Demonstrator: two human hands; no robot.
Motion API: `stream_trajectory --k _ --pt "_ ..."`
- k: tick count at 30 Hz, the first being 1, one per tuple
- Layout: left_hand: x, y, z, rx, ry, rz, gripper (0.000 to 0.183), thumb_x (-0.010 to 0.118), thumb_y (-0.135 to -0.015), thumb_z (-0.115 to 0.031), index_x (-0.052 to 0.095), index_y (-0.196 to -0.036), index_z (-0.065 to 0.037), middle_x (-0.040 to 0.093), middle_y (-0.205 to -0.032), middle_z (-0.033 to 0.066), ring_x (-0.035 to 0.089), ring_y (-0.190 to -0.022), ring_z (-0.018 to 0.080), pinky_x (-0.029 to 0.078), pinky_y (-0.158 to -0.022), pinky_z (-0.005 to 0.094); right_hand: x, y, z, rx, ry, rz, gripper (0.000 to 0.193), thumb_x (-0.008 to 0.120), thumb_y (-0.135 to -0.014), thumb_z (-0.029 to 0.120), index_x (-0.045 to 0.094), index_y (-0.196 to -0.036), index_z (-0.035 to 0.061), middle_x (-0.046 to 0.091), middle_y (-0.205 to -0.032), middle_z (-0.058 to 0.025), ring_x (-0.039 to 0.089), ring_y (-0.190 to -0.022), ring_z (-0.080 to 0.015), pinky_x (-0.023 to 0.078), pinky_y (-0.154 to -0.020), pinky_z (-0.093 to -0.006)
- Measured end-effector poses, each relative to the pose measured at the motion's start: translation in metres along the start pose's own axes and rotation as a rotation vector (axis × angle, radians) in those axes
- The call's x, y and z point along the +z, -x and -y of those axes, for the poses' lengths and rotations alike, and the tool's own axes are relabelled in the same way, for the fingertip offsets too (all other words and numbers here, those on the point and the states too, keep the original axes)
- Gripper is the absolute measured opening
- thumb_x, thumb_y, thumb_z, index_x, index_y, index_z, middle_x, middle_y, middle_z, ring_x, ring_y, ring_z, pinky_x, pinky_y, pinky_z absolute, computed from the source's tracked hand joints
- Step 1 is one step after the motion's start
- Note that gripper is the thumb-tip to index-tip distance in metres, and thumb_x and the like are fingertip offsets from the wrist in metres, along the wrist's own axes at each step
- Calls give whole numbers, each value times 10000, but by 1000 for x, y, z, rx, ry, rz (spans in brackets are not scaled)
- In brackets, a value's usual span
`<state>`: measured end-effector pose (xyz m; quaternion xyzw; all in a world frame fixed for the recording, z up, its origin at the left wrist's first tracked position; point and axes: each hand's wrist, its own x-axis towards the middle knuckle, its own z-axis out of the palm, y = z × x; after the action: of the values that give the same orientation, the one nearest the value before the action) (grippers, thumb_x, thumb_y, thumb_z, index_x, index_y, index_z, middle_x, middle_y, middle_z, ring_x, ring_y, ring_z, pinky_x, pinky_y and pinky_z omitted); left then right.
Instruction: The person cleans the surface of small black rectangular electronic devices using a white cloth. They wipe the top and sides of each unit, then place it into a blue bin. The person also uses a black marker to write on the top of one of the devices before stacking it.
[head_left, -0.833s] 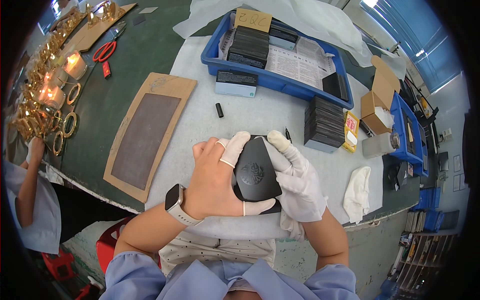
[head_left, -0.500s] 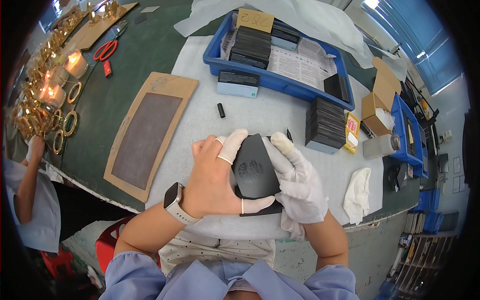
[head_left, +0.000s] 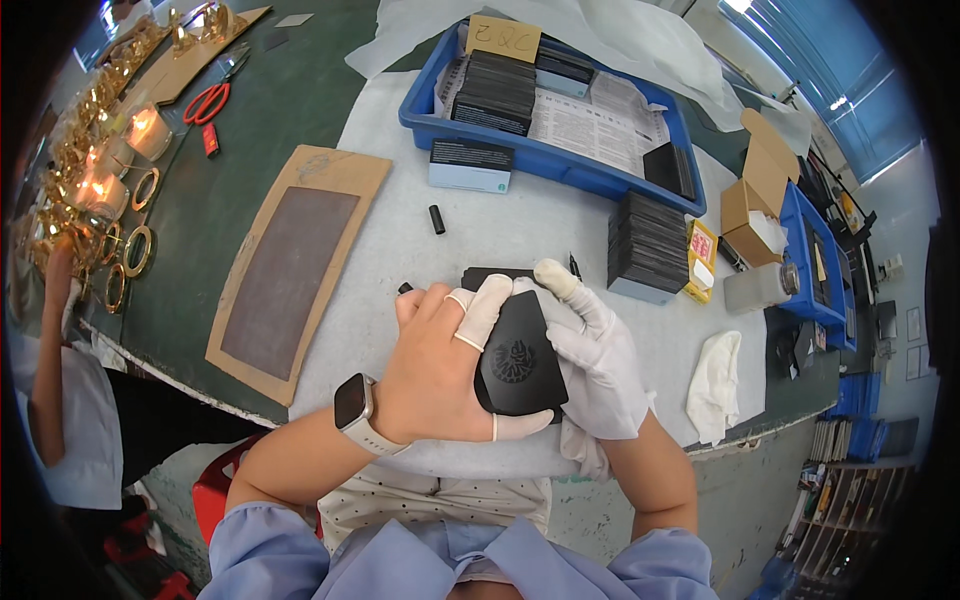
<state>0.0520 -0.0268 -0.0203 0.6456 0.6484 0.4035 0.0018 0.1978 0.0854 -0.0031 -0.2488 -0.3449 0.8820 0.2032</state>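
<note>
A flat black plate (head_left: 518,352) with a dark round emblem is held tilted between my two hands, over the white sheet. My left hand (head_left: 430,365), with pale finger cots on thumb and forefinger, grips it along its left and lower edges. White-gloved, my right hand (head_left: 600,365) holds its right side; some fingers are hidden behind the plate. Another flat black piece (head_left: 487,274) shows beyond the fingertips, mostly covered. A small black end (head_left: 405,288) pokes out by my left knuckles. White cloth (head_left: 584,448) hangs below my right palm.
A blue tray (head_left: 425,122) holds stacked black plates. Nearer are another stack (head_left: 645,245), a boxed set (head_left: 470,166) and a black cap (head_left: 437,220). A cardboard-framed dark board (head_left: 285,280) lies left, a crumpled white glove (head_left: 714,385) right. Lit candles (head_left: 150,132) and a co-worker's arm (head_left: 55,340) are far left.
The plate has turned in my hands, its emblem now facing up more squarely. My left hand has shifted slightly right and down. The co-worker's arm has moved up toward the gold pieces.
</note>
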Motion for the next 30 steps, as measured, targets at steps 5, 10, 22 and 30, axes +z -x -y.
stream_trajectory --k 5,10,22,30 --pt "-1 -1 2 -25 -20 -17 1046 852 -514 -532 466 -1315 19 524 -1006 81 458 -835 227 280 -795 364 -3 2 -1 7 32 8 597 505 -856 -93 374 -1430 3 521 -1371 -136 547 -1185 -162 461 -962 -262" --pt "-8 -3 13 -58 -58 -54 1060 869 -509 -492 445 -1339 12 552 -1017 80 484 -851 232 304 -819 369 -4 10 0 40 52 62 602 530 -860 -65 373 -1436 14 494 -1410 -131 553 -1138 -123 457 -876 -218" --pt "-4 -3 12 1 -62 -56 1079 852 -504 -540 446 -1328 25 561 -1033 88 474 -838 229 290 -814 368 -4 7 0 57 33 -20 551 583 -848 -70 435 -1375 -4 581 -1290 -126 597 -1025 -102 474 -800 -190" --pt "-2 -3 10 35 -94 -74 1091 845 -498 -568 454 -1317 38 515 -958 73 446 -803 225 275 -797 369 -7 5 -5 23 -26 -49 447 591 -862 -69 496 -1295 -15 628 -1185 -147 632 -1005 -151 506 -857 -229"
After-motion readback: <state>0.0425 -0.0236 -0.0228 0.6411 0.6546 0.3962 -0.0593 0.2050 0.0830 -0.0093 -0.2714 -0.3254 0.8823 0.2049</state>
